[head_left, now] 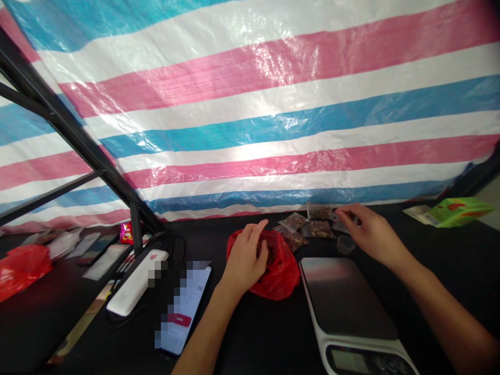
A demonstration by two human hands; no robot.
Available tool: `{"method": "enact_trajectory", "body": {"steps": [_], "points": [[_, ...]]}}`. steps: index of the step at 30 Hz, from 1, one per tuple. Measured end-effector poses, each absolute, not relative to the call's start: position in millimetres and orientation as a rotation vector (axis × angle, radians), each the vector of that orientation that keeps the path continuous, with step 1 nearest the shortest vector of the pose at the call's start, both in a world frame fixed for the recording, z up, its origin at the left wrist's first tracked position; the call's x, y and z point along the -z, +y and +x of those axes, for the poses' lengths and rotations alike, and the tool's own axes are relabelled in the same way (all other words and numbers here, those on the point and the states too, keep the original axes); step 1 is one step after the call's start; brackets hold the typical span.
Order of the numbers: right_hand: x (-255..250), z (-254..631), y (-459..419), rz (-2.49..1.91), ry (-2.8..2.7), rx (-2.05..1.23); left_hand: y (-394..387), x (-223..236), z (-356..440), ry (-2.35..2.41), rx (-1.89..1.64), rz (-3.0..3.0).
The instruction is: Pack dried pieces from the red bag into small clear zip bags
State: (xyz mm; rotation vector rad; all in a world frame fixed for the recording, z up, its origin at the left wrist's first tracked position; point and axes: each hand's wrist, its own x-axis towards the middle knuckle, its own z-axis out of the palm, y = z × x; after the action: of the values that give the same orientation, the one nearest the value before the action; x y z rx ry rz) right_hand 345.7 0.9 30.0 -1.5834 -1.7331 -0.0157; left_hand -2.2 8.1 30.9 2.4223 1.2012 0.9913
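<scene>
My left hand [247,258] lies over the left side of a red plastic bag [279,278], with its fingers apart at the mouth. Dark brown, seed-like bits [269,252] show inside the bag. Farther right, the fingers of my right hand [365,229] are pinched together at the edge of a small clear plastic bag [340,224]; its contents are hard to make out. Just below that bag stands a small clear plastic cup [346,245]. Several small clear packets with brown bits [318,228] lie between my hands, behind the red bag.
A kitchen scale [347,299] sits in front of my right hand. To the left lie a phone [187,312] and a white power strip [136,284] with cables. Another red bag [23,268] is far left, a green packet [455,212] far right. Striped sheeting [250,130] hangs behind.
</scene>
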Motion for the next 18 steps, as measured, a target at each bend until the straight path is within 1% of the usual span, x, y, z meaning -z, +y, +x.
{"method": "enact_trajectory", "body": {"steps": [3,5,9,14,18], "points": [[-28,344,2,-1.385,-1.831,0.029,9,-30,-3,1.206,-0.982,2.415],[-24,344,3,-1.357,-1.861,0.019,9,-30,-4,1.212,-0.978,2.411],[-15,337,3,-1.376,-1.951,0.029,8,-30,-3,1.192,-0.983,2.416],[-10,315,-5,-1.52,-2.19,0.279,6,-32,-3,1.186,-0.988,2.423],[-4,308,-10,-1.556,-2.268,0.358,6,-33,-3,1.197,-0.987,2.415]]}}
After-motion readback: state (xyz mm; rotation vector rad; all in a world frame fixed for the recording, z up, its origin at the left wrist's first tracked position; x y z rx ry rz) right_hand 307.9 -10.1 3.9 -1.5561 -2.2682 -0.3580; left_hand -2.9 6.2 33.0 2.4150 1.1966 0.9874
